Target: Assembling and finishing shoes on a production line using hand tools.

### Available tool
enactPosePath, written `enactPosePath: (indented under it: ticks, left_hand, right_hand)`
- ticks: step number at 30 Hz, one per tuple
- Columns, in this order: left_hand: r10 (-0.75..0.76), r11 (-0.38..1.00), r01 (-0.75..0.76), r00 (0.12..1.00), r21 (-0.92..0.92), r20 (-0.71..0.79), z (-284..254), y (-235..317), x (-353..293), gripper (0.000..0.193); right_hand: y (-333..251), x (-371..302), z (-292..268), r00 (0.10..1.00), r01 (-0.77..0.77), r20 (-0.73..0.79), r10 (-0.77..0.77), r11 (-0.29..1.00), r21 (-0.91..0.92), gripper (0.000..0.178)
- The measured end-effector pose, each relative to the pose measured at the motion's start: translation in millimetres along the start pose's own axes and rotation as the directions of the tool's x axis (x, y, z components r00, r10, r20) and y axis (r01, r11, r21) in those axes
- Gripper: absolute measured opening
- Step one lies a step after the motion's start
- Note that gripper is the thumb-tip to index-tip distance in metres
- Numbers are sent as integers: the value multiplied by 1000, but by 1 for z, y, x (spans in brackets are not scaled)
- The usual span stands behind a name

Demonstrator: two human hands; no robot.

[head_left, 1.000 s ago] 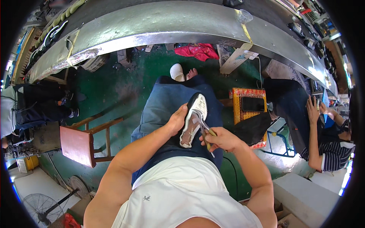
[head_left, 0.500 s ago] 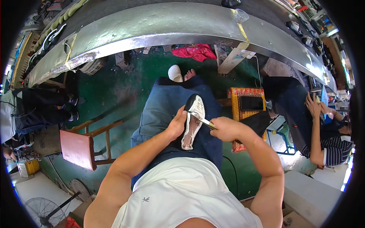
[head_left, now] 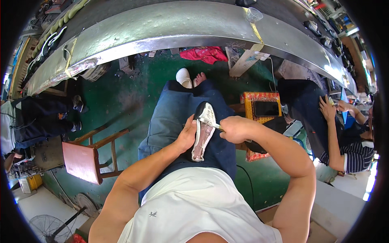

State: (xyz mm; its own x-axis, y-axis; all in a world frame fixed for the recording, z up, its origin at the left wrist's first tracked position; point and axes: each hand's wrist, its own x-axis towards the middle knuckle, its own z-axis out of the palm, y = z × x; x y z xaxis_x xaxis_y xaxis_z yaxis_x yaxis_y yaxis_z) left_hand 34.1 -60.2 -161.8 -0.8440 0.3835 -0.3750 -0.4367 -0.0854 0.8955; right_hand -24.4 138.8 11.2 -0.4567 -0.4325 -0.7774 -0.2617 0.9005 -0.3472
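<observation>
Across my lap lies a shoe upper [head_left: 200,143], sole side up, with a black toe, a whitish folded-in rim and a brownish middle. My left hand [head_left: 187,134] grips its left edge, thumb near the forefoot. In my right hand [head_left: 236,129] is a slim metal hand tool [head_left: 215,126]. Its bright tip rests on or just over the forefoot; whether it is a blade or pincers I cannot tell. My fingers hide most of the tool's handle.
A metal-faced conveyor bench [head_left: 162,30] curves across the far side, bearing a clear plastic cup [head_left: 254,15]. To the left stands a wooden stool [head_left: 81,162]. A phone [head_left: 266,108] lies on a patterned seat to the right, beside a seated co-worker [head_left: 338,141]. Another person [head_left: 36,119] is far left.
My right hand has shifted slightly left and up with the tool, its elbow swinging outward. The tool's tip stays at the forefoot. My left hand keeps its hold on the shoe upper.
</observation>
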Motion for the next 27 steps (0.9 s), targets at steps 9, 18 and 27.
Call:
enactPosePath:
  ticks: [9, 18, 27]
  left_hand:
    - [-172, 937, 144, 983, -320, -60, -19, -4, 13, 69]
    - [-221, 952, 199, 972, -232, -76, -1, 18, 22, 65]
    - [-231, 940, 274, 950, 205, -210, 13, 31, 33, 57]
  right_hand:
    - [4, 52, 120, 877, 135, -452, 164, 819, 558, 29]
    - [69, 43, 136, 968, -20, 18, -249, -6, 1000, 28]
    - [87, 0, 49, 995, -74, 93, 20, 781, 621, 23]
